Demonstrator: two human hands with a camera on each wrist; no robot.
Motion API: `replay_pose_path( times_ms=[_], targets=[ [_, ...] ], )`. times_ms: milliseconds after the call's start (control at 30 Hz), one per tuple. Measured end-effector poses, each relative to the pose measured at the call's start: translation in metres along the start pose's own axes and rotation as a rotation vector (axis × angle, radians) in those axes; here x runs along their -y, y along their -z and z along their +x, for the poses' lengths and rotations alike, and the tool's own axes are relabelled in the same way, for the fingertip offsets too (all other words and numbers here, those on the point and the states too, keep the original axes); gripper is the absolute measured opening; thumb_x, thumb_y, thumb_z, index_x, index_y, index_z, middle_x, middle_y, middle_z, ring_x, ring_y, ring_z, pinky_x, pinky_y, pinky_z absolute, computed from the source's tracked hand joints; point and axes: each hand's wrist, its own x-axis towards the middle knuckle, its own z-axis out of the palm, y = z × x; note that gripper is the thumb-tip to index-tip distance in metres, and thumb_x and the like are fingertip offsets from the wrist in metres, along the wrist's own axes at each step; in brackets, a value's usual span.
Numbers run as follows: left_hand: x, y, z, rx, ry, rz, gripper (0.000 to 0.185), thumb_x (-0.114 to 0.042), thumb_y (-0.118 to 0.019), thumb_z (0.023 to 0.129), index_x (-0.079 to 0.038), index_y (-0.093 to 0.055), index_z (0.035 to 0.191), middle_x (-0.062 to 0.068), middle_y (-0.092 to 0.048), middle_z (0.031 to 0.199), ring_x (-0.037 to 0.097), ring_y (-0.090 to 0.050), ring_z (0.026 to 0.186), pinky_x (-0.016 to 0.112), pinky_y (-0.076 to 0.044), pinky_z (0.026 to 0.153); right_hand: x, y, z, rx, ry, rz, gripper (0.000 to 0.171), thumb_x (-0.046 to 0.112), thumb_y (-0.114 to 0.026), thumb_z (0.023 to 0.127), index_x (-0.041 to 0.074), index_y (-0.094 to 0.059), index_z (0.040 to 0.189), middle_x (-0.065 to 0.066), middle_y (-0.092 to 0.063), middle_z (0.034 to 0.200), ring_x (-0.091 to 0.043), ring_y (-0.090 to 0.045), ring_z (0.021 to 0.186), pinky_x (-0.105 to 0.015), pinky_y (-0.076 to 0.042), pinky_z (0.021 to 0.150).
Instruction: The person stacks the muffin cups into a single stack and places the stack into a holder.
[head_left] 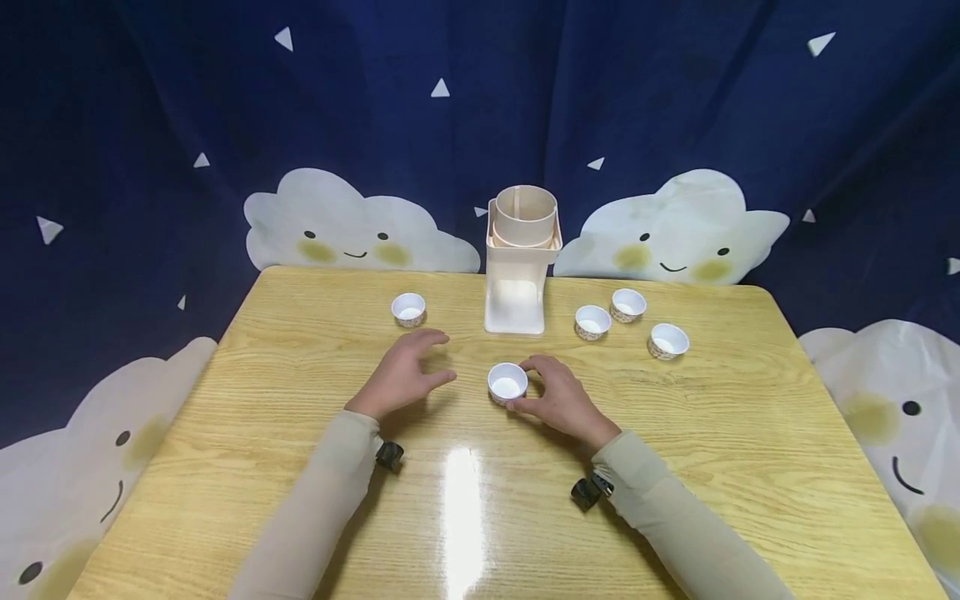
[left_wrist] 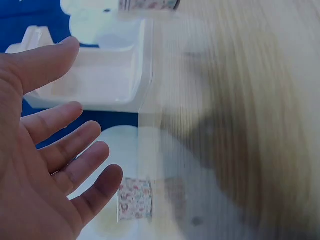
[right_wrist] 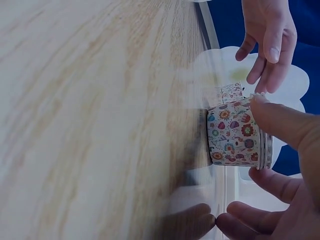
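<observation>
In the head view my right hand (head_left: 561, 400) pinches a small paper baking cup (head_left: 507, 382) near its rim, thumb on the near side and fingers on the far side. The right wrist view shows the cup's colourful floral print (right_wrist: 232, 134), with a white, layered-looking rim; its base is right at the tabletop. My left hand (head_left: 402, 375) is held over the table to the left of this cup, fingers spread and nothing in them. Beyond both hands stands a beige plastic holder (head_left: 514, 304) with a round tube (head_left: 526, 215) set in its top.
Another paper cup (head_left: 408, 309) stands beyond my left hand. Three more stand at the back right: a left one (head_left: 592, 322), a rear one (head_left: 628, 305) and a right one (head_left: 667, 342). A dark blue curtain (head_left: 480, 100) with cloud shapes hangs behind the wooden table (head_left: 262, 400).
</observation>
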Motion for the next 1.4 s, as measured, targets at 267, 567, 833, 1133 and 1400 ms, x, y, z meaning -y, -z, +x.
replay_pose_path(
  times_ms=[267, 567, 833, 1133, 1400],
  targets=[
    [0.013, 0.014, 0.002, -0.020, 0.024, 0.051, 0.056, -0.028, -0.075, 0.087, -0.001, -0.058, 0.133, 0.018, -0.056, 0.142, 0.039, -0.044, 0.140, 0.053, -0.035, 0.118, -0.001, 0.000, -0.001, 0.007, 0.008, 0.019, 0.052, 0.030, -0.085, 0.077, 0.011, -0.062, 0.120, -0.012, -0.062, 0.132, -0.034, -0.053, 0.128, -0.055, -0.041, 0.108],
    [0.036, 0.026, 0.007, -0.140, 0.107, 0.057, 0.050, -0.029, -0.070, 0.091, -0.002, -0.060, 0.132, 0.018, -0.049, 0.147, 0.040, -0.044, 0.138, 0.056, -0.036, 0.115, -0.002, -0.001, -0.002, 0.008, 0.019, 0.000, 0.051, 0.027, -0.085, 0.077, 0.010, -0.063, 0.119, -0.013, -0.062, 0.132, -0.036, -0.053, 0.128, -0.058, -0.040, 0.107],
    [0.052, 0.032, 0.009, -0.208, 0.139, 0.028, 0.045, -0.025, -0.070, 0.091, 0.002, -0.062, 0.126, 0.021, -0.051, 0.144, 0.040, -0.047, 0.134, 0.056, -0.038, 0.113, 0.000, -0.001, -0.003, 0.004, 0.021, -0.003, 0.061, 0.031, -0.085, 0.077, 0.010, -0.059, 0.128, -0.014, -0.059, 0.136, -0.038, -0.051, 0.130, -0.061, -0.040, 0.105],
    [0.057, 0.033, 0.009, -0.218, 0.150, 0.017, 0.047, -0.026, -0.069, 0.091, 0.004, -0.062, 0.126, 0.022, -0.051, 0.142, 0.041, -0.049, 0.132, 0.056, -0.039, 0.112, 0.004, 0.001, -0.002, 0.011, 0.028, -0.034, 0.073, 0.036, -0.084, 0.077, 0.013, -0.054, 0.139, -0.017, -0.050, 0.147, -0.042, -0.045, 0.135, -0.065, -0.036, 0.107],
    [0.059, 0.034, 0.011, -0.228, 0.161, 0.009, 0.048, -0.026, -0.068, 0.091, 0.005, -0.061, 0.126, 0.023, -0.050, 0.144, 0.041, -0.051, 0.129, 0.054, -0.042, 0.109, 0.007, 0.003, 0.000, 0.032, 0.033, -0.056, 0.071, 0.037, -0.083, 0.078, 0.015, -0.055, 0.140, -0.023, -0.044, 0.150, -0.048, -0.041, 0.137, -0.071, -0.034, 0.105]
  ],
)
